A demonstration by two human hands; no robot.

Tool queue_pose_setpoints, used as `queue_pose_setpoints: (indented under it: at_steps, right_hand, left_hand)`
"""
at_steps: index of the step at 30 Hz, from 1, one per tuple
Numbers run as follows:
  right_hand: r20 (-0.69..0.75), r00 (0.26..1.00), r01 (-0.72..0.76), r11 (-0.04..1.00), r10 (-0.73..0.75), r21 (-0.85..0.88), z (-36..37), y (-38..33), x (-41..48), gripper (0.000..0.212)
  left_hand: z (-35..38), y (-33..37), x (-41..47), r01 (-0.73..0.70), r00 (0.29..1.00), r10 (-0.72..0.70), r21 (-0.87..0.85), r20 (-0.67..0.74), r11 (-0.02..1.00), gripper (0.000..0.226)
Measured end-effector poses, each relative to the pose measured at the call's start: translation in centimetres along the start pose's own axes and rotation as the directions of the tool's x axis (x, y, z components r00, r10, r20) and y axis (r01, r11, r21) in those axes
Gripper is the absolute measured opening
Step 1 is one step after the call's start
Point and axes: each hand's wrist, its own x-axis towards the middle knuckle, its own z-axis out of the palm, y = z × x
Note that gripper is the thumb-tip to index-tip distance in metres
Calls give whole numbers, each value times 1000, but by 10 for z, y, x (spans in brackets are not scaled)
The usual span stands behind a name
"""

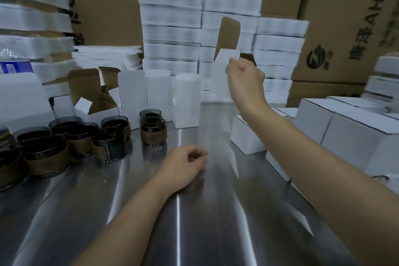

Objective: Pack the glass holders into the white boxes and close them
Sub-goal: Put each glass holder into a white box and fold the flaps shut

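Note:
Several dark glass holders with brown bands stand on the left of the steel table; two more are stacked near the middle. My right hand is raised at the back and grips a white box whose brown-lined flap stands open upward. My left hand rests on the table with its fingers loosely curled and holds nothing. Upright open white boxes stand in a row behind the stacked holders.
Closed white boxes are piled along the right side. Tall stacks of flat white cartons rise at the back and on the left, with big brown shipping cartons behind them. An open box lies at left centre.

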Motion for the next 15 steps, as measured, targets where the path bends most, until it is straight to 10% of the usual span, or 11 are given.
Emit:
queue_pose_setpoints:
  at_steps: [4,9,15]
  right_hand:
    - [21,997,69,997,-68,-24,-29,10,-63,40]
    - [113,971,232,944,-210,-236,-33,41,-126,51]
    - [274,897,428,834,-346,-347,-21,51,-130,53]
  left_hand:
    - [-1,0,0,7,1000,-10,-101,-24,995,36]
    - [-4,-4,-3,-116,991,123,-146,42,982,132]
    - [0,-4,-1,-219,973,207,-137,-97,966,113]
